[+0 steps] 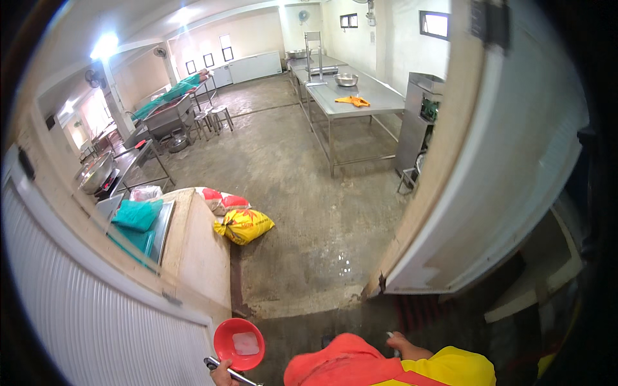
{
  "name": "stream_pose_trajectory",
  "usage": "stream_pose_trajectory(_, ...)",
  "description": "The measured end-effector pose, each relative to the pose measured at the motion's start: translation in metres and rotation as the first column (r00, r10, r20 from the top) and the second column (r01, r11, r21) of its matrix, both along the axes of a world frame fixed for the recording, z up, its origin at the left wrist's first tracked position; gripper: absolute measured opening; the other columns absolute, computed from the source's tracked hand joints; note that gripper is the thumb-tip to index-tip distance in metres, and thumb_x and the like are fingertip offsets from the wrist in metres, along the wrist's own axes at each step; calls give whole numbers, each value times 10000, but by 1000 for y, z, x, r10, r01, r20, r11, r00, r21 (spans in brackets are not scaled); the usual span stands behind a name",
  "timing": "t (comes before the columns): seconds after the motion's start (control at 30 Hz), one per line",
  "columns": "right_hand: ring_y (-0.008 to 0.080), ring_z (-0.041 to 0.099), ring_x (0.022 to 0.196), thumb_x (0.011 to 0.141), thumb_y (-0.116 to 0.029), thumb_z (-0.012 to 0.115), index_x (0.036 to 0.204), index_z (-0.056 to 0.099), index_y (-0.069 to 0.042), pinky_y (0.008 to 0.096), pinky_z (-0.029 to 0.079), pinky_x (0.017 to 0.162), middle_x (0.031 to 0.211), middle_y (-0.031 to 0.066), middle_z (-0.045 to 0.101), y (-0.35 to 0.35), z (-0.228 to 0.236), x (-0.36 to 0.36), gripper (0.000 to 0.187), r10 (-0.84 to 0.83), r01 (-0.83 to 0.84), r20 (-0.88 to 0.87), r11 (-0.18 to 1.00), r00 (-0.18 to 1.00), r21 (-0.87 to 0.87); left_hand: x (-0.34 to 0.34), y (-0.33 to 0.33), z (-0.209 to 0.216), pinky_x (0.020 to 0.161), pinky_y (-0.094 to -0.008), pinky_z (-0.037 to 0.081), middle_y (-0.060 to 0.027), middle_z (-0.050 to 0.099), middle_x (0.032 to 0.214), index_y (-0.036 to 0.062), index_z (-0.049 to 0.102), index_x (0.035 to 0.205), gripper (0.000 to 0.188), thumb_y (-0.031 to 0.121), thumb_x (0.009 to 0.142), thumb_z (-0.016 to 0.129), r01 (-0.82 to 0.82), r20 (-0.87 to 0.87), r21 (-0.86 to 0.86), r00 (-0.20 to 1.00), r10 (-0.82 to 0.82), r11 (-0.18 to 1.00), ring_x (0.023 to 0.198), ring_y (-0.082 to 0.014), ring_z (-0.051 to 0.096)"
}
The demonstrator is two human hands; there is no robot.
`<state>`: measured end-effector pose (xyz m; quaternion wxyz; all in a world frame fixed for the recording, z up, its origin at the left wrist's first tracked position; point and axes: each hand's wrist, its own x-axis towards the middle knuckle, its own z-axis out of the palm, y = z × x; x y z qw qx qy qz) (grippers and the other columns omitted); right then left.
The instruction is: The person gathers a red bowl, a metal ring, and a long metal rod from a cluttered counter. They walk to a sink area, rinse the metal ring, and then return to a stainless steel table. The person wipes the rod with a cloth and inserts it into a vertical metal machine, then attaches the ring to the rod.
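Note:
A round red plastic bowl [223, 340] hangs low at the front left, with a flat pinkish-white piece [245, 343] lying in it. My left hand [223, 373] is closed at the bowl's near left edge. Part of that grip is cut off by the lower edge. A shiny metal bar [212, 363] with a dark end runs beside the same hand; I cannot tell whether it is held too. My right hand [400, 342] is out to the right of my red apron [347, 360], its fingers closed round a small pale thing I cannot make out.
A white door [470, 212] stands at the right, a ribbed white panel [96, 309] at the left. Past the doorway, yellow [248, 226] and red-and-white sacks [222, 201] sit by a low wall [203, 257]. The concrete floor looks wet. Steel tables [380, 100] stand farther back.

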<state>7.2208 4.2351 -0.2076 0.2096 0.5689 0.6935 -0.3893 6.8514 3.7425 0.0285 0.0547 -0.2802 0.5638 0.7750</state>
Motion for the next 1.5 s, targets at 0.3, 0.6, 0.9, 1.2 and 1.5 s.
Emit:
stream_pose_trajectory(0.3, 350, 678, 1044, 714, -231, 767, 1172, 656, -38, 468, 539, 854, 1130, 218, 693, 143, 60, -420, 509, 22, -34, -429, 999, 903, -21, -243, 62, -106, 605, -342, 549, -74, 663, 862, 44, 673, 1097, 259, -1, 842, 679, 69, 107, -240, 993, -45, 968, 701, -203, 637)
stream_pose_trajectory(0.6, 227, 667, 769, 733, -315, 698, 881, 729, -41, 372, 513, 725, 791, 113, 694, 317, -64, -446, 314, -23, -193, -593, 935, 805, -298, -573, 314, -79, 566, -360, 542, -75, 640, 832, -2, 661, 1010, 230, -10, 786, 710, 158, 117, -123, 983, -144, 980, 659, -207, 613)
stream_pose_trajectory(0.9, 272, 697, 750, 723, -312, 792, 942, 779, -68, 377, 535, 677, 806, 115, 720, 348, -86, -521, 328, -519, 524, 285, 849, 806, 62, -903, 538, -59, 559, -361, 538, -72, 637, 827, 0, 660, 1004, 228, -4, 783, 713, 399, 57, -158, 917, -395, 903, 656, -208, 612)
stream_pose_trajectory(1.2, 345, 699, 802, 686, -234, 710, 883, 721, -12, 436, 541, 689, 869, 194, 721, 584, -86, -902, 297, -422, 420, -89, 907, 902, -44, -1114, 720, -82, 551, -362, 534, -69, 633, 823, 2, 658, 998, 226, 1, 780, 715, 408, 108, -189, 913, -394, 893, 653, -209, 610)
stream_pose_trajectory(1.5, 375, 659, 1074, 730, -212, 761, 1174, 618, -20, 451, 525, 901, 1143, 239, 679, 908, 125, -1375, 504, -121, 209, -404, 960, 907, 184, -1294, 845, -86, 544, -363, 530, -66, 630, 818, 4, 657, 992, 224, 6, 777, 718, 251, 154, -119, 961, -232, 961, 650, -209, 608)
